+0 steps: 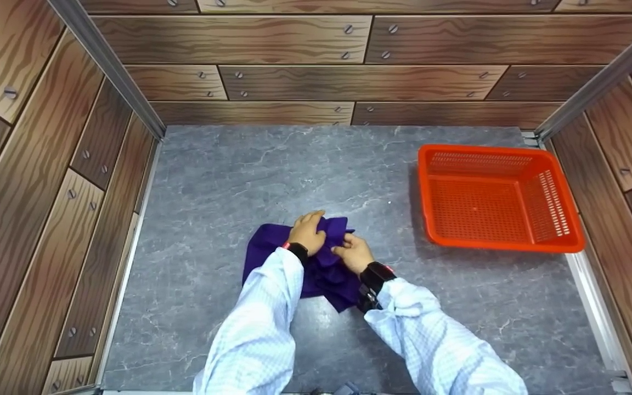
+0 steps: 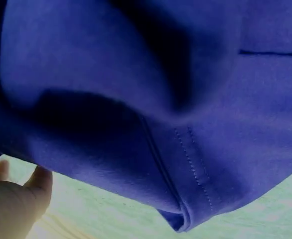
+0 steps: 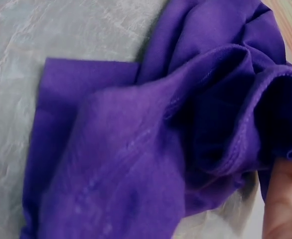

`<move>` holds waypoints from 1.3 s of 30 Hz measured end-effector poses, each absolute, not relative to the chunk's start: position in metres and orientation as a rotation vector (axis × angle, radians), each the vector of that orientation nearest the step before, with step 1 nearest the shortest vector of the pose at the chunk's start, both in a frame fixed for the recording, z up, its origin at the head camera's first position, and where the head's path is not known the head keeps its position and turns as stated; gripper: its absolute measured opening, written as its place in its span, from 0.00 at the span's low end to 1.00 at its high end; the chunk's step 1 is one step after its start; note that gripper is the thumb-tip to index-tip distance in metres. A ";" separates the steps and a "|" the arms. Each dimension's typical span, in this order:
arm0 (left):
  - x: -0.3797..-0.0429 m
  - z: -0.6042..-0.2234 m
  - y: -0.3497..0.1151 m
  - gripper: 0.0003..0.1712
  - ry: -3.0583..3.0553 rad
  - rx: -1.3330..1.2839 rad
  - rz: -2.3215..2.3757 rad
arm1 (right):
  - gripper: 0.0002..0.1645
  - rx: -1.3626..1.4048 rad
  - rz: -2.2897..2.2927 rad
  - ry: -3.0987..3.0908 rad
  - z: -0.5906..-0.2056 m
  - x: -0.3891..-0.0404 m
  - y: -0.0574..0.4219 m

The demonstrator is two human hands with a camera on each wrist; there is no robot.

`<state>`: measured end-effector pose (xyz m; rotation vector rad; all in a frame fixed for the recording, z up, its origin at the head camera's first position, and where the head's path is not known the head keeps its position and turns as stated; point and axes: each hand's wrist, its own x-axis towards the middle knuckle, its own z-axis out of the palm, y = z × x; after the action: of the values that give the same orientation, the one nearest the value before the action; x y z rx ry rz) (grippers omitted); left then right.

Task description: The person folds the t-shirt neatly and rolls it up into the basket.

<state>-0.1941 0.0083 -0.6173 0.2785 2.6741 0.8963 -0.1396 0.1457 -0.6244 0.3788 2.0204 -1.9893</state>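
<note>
A purple stitched cloth garment [image 1: 272, 244] lies bunched on the grey surface, with loose folds raised in the middle. My left hand [image 1: 306, 235] is over its upper part, a fold of fabric between fingers and thumb. Close by on the right, my right hand [image 1: 355, 253] pinches the garment's edge with thumb and fingertips. In the left wrist view, the fabric [image 2: 106, 164] fills most of the picture and shows a seamed hem. The right wrist view shows crumpled folds of the garment [image 3: 121, 144] with a dark opening, and fingers [image 3: 281, 199] at its right side.
A red plastic basket [image 1: 475, 208] with perforated walls stands at the right of the grey marbled surface [image 1: 228, 175]. Wood-patterned panels [image 1: 288, 82] enclose the back and both sides. Metal rails run along the corners.
</note>
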 end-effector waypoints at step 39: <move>-0.168 -0.597 -0.106 0.08 2.754 0.508 0.963 | 0.22 0.889 -1.727 1.804 -0.632 -0.153 0.225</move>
<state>-0.1675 -0.1059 -0.5968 0.5080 2.7542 0.9629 -0.1531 0.2249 -0.6322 0.8889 1.8036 -1.7265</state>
